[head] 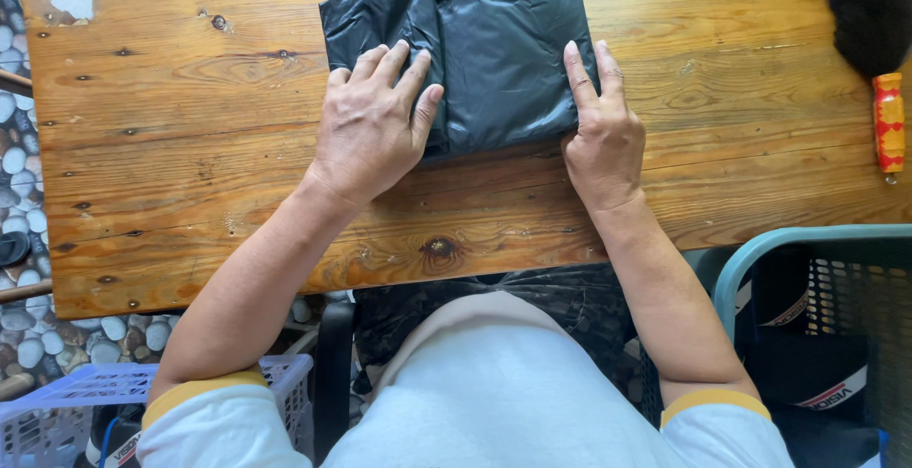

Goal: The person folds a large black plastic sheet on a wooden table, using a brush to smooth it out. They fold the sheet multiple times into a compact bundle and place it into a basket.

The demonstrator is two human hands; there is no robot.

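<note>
On the wooden table [190,145], toward twelve o'clock from my chest, lay the black plastic parcel [499,59], folded into a thick slab. My left hand [372,126] rested palm-down on its near left corner, fingers spread flat and pinning the folded flap rather than gripping anything. My right hand [600,131] touched the parcel's right edge at about one o'clock, two fingers extended along it, nothing clasped. I judged this the pressing and squaring stage of the wrap (the fold looked loose at the upper left). The next move, I thought, called for steady downward pressure while the flap was secured.
</note>
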